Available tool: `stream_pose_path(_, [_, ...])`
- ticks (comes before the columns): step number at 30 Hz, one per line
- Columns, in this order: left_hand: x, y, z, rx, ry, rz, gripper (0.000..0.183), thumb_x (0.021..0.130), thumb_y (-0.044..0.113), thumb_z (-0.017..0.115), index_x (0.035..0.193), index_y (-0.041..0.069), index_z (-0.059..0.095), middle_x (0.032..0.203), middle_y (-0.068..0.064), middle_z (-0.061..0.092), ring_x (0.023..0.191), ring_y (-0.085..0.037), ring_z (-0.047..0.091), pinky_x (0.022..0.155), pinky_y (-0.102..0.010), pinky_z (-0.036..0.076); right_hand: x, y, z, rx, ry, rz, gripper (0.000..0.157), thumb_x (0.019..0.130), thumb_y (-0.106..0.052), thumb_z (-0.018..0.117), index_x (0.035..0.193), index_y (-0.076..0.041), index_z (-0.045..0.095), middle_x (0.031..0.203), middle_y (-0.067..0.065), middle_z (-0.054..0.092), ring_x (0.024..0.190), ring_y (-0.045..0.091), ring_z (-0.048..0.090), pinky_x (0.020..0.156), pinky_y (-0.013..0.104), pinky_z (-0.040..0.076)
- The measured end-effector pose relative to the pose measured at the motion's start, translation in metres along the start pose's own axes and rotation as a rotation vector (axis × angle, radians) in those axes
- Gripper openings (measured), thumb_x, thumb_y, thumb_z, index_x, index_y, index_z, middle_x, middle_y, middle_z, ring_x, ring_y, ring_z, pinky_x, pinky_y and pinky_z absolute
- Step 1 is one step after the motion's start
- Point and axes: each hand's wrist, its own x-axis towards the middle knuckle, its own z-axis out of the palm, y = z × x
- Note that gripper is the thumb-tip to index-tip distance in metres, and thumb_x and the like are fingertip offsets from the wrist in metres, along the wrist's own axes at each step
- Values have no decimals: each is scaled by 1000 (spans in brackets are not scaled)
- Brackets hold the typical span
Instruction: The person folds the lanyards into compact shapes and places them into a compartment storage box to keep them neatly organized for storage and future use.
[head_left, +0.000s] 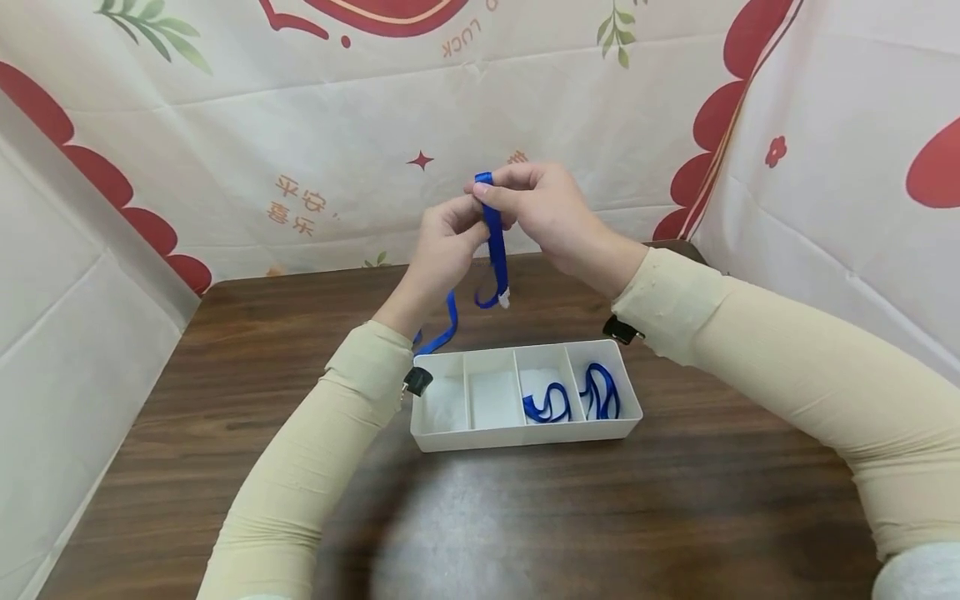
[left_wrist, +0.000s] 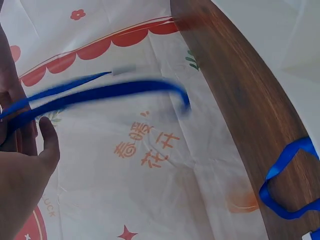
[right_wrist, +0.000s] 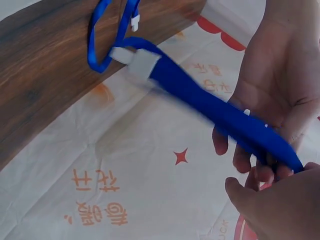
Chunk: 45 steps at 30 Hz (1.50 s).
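Note:
A folded blue lanyard (head_left: 495,242) hangs above the far part of the table, its white clip (head_left: 504,297) at the lower end. My right hand (head_left: 551,212) pinches the fold at the top between thumb and fingers. Just below, my left hand (head_left: 446,250) has its fingers curled about the same strap. In the right wrist view the doubled strap (right_wrist: 200,100) runs out from between both hands, and its white clip (right_wrist: 143,63) is blurred. Part of the strap is hidden behind the fingers.
A white divided tray (head_left: 517,437) stands on the brown table (head_left: 480,525). One blue lanyard (head_left: 549,404) lies in its third compartment from the left, another lanyard (head_left: 600,392) in the rightmost. Behind the tray's left end lies more blue strap (head_left: 447,329). Printed cloth (head_left: 375,125) hangs behind.

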Motion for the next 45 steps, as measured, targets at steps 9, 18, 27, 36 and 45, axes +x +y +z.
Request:
stream_pose_path(9, [-3, 0, 1, -86, -86, -36, 43, 114, 21, 41, 130, -8, 68, 126, -19, 72, 125, -25, 66, 115, -48, 52, -1, -1, -1, 60, 21, -9, 25, 102, -25, 74, 119, -8, 80, 108, 1, 80, 120, 20, 65, 98, 36, 52])
stream_pose_path(18, [-6, -3, 2, -161, -156, -69, 64, 117, 43, 23, 130, -3, 65, 122, -11, 67, 131, -24, 59, 116, -60, 48, 0, -5, -2, 101, 19, -24, 24, 100, -23, 76, 114, -3, 80, 99, -1, 82, 154, 13, 42, 130, 42, 29])
stream_pose_path(27, [-10, -6, 8, -204, -67, -151, 68, 115, 55, 20, 133, 5, 62, 117, -3, 59, 117, -20, 57, 109, -47, 53, -1, -4, 3, 123, 18, -22, 18, 101, -20, 75, 107, -3, 80, 96, 1, 78, 127, 21, 57, 118, 39, 36])
stream_pose_path(36, [-26, -4, 28, -204, 60, -37, 40, 117, 28, 40, 127, -3, 64, 106, -4, 64, 106, -18, 63, 103, -46, 58, -10, -1, 2, 109, 4, -6, 22, 103, -20, 72, 112, -2, 79, 98, 0, 80, 110, 21, 63, 90, 32, 48])
stream_pose_path(45, [-47, 9, 44, -143, 215, -2, 37, 115, 25, 49, 123, -4, 70, 109, -15, 71, 104, -18, 68, 98, -26, 53, -27, -6, 3, -81, -13, -80, 23, 103, -28, 72, 109, -7, 80, 94, 2, 70, 87, 21, 60, 76, 31, 56])
